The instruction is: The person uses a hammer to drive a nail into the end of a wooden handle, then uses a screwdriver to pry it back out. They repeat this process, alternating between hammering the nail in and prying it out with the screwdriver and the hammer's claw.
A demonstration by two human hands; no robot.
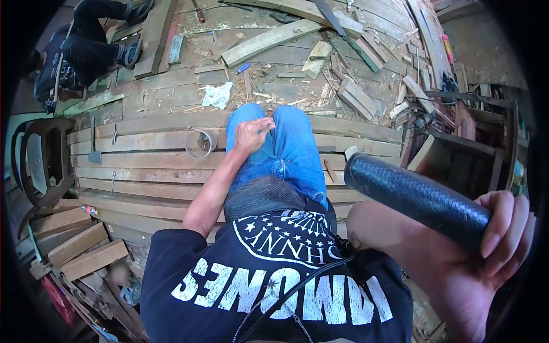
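Note:
My right hand [503,240] is raised close to the camera at the right, its fingers wrapped round a black textured cylinder [417,197] shaped like a flask. The cylinder lies tilted, its far end toward my lap, with a small pale piece [351,152] showing at that end. Over my jeans near the knees rests my left hand [253,135], fingers curled together; anything small between them is too fine to name. A clear plastic cup [201,143] with dark bits inside stands on the slatted bench [143,160] left of that hand.
Metal tools [95,143] lie on the slats at left. Ahead, the plank floor [200,34] holds wood offcuts [269,43], shavings, a white crumpled cloth [217,95] and a blue lighter-like item [243,68]. Another person [86,51] sits at upper left. Timber blocks [94,259] are stacked at lower left.

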